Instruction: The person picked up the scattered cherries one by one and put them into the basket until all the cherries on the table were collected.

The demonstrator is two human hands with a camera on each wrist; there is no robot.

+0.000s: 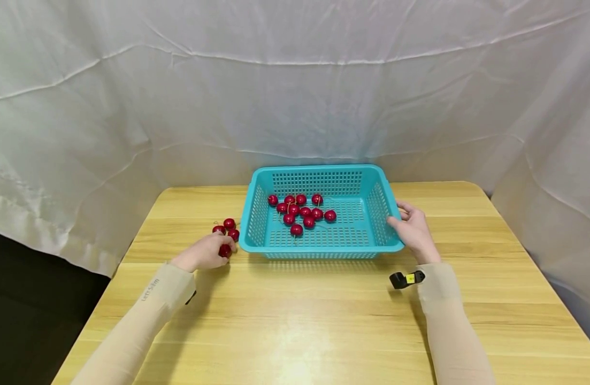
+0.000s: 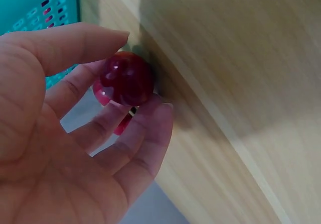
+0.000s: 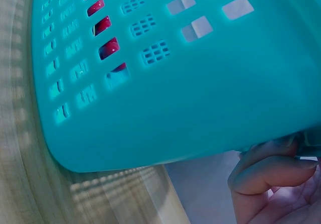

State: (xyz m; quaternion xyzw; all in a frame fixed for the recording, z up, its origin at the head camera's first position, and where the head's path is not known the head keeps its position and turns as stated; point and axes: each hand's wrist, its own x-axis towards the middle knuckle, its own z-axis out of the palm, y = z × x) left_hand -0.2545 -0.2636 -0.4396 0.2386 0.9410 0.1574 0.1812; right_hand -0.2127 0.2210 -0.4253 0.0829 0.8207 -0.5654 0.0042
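My left hand point(image 1: 204, 253) is at the table just left of a turquoise plastic basket point(image 1: 319, 249), its thumb and fingers curled about a shiny red cherry point(image 2: 128, 78). Close beyond those fingers lie several more cherries point(image 1: 229, 223) with thin stems, partly hidden by the hand in the left wrist view. At the basket's right end, my right hand point(image 1: 416, 231) grips the rim, thumb over the top and fingers outside below it. Inside the basket, several cherries point(image 1: 305, 212) are spread over the left and middle of the perforated floor.
The basket stands near the back of a light wooden table point(image 1: 295, 321). Pale cloth point(image 1: 295, 107) hangs behind the table and along its sides. A dark area point(image 1: 35, 299) lies beyond the table's left edge. A small black device point(image 1: 406, 279) is strapped at the right wrist.
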